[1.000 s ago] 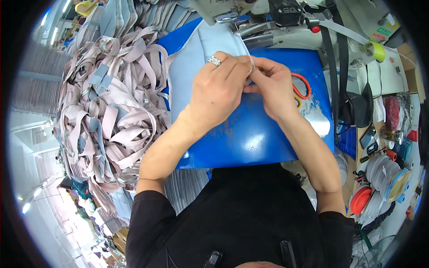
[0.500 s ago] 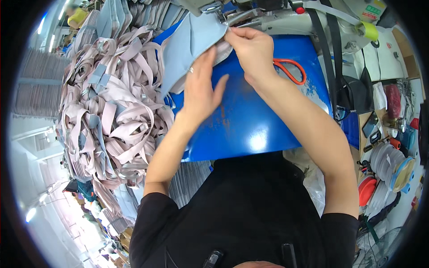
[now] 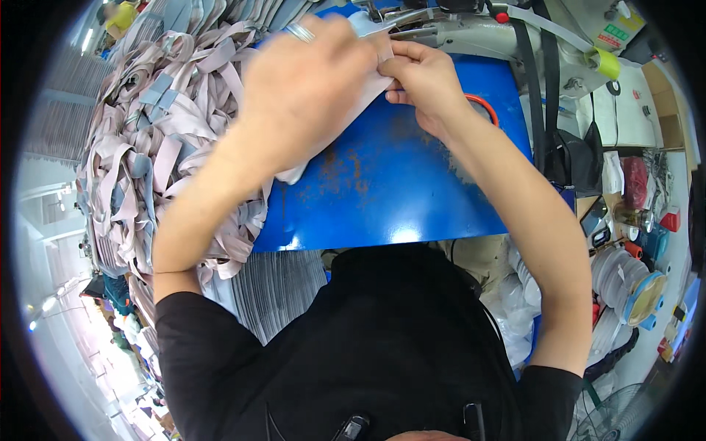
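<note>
The right hand (image 3: 429, 82) is pinching the near right edge of a fabric piece (image 3: 368, 95), its thumb and forefinger closing together on the cloth while the other fingers are curling beneath. The left hand (image 3: 309, 84), wearing a silver-coloured ring (image 3: 300, 32), is lying over the same piece just beside the right hand; it is appearing blurred and its fingertips are hiding, so whether they are gripping the cloth cannot be told. The fabric piece is resting at the upper left of a blue tabletop (image 3: 390, 195), showing a pale pinkish face along its lower edge and a light blue part at its top, near the metal parts of a sewing machine (image 3: 478, 37). The machine is extending across the far side of the table. Just beyond the right wrist, a red loop handle (image 3: 485, 107) is lying on the blue surface, the forearm partly covering it. To the left, a large heap of pink and grey-blue straps (image 3: 173, 121) is piling up against the table. Below the near edge, a stack of grey pieces (image 3: 272, 290) is standing in close layers beside the person's black shirt (image 3: 382, 331). At the right, dark bands (image 3: 547, 95) are hanging near a yellow-green roll (image 3: 605, 65); farther out, a fan (image 3: 614, 411) is occupying the lower corner.
</note>
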Tool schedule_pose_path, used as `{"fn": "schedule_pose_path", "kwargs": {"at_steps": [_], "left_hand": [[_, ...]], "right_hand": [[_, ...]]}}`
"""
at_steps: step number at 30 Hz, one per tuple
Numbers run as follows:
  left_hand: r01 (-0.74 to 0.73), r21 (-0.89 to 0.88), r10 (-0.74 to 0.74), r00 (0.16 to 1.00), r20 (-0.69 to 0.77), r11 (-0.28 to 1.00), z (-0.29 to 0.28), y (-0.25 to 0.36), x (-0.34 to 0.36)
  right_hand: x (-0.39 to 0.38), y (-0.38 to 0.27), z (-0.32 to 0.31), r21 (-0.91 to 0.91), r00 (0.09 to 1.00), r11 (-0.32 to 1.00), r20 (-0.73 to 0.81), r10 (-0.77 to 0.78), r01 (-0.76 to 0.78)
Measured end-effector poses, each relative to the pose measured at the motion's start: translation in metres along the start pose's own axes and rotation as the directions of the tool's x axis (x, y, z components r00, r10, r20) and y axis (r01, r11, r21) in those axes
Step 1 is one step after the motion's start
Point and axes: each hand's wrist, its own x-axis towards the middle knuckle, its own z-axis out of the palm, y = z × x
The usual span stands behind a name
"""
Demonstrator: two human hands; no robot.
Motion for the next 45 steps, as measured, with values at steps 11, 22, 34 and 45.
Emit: {"fn": "schedule_pose_path", "kwargs": {"at_steps": [11,22,34,45], "left_hand": [[-0.353,0.071,0.281,0.837,0.469,0.933,-0.012,-0.068,0.018],[-0.267,0.117,0.135,0.761,0.635,0.957,-0.015,-0.044,0.033],[0.026,0.292,-0.129,0.932,0.338,0.956,0.03,0.019,0.023],[0.568,-0.174,-0.542,0.821,0.177,0.804,0.066,0.052,0.014]], "right_hand": [[-0.008,0.005,0.005,0.104,1.0,0.995,0.01,-0.005,0.004],[0.013,0.011,0.013,0.223,0.999,0.974,-0.037,-0.018,0.026],[0.009,0.022,0.008,0.296,0.992,0.947,-0.059,-0.116,0.128],[-0.049,0.067,-0.041,-0.062,0.95,0.95,0.076,-0.302,0.306]]}}
